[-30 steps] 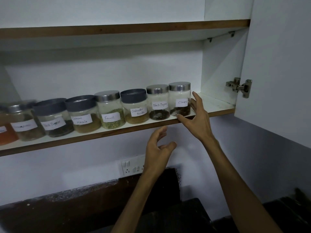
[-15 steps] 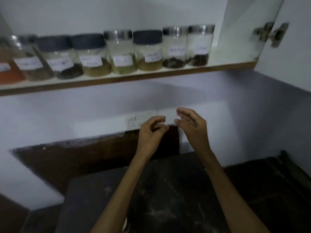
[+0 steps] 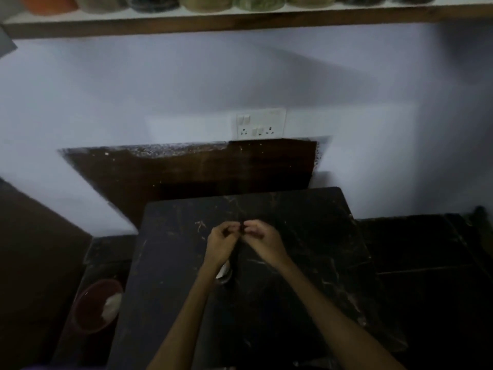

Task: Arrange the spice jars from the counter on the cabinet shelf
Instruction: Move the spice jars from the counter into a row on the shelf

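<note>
Grip: both hands are together low over the dark desk (image 3: 306, 236), fingertips meeting. The left hand (image 3: 222, 243) and right hand (image 3: 262, 240) have fingers curled inward, and a small dark shape shows between the fingertips; whether either hand pinches something there cannot be told in this dim, blurred frame. Neither hand holds a jar.

A pale, rounded object lies on the desk just below the left wrist; its identity is unclear. No spice jar can be seen on the desk in this view.

The spice jars (image 3: 205, 2) stand in a row on the cabinet shelf (image 3: 240, 21) at the top edge of the frame, well apart from the hands. Only their bases show, with contents of orange, dark, tan and green. They appear upright, the long axis vertical; lids and any labels are cut off.

Handling, as a judgement: the jars look like clear rigid containers, probably glass, so smooth, breakable and moderately heavy when filled. The body is best taken round the middle with fingers and thumb, the base kept level, rather than lifted by the lid.

Surroundings: a white socket plate (image 3: 261, 122) is on the wall above a dark backsplash, and a reddish bowl (image 3: 97, 307) with something white in it sits lower left, beside the desk.

Status, as a judgement: the arranging appears complete or nearly so.
</note>
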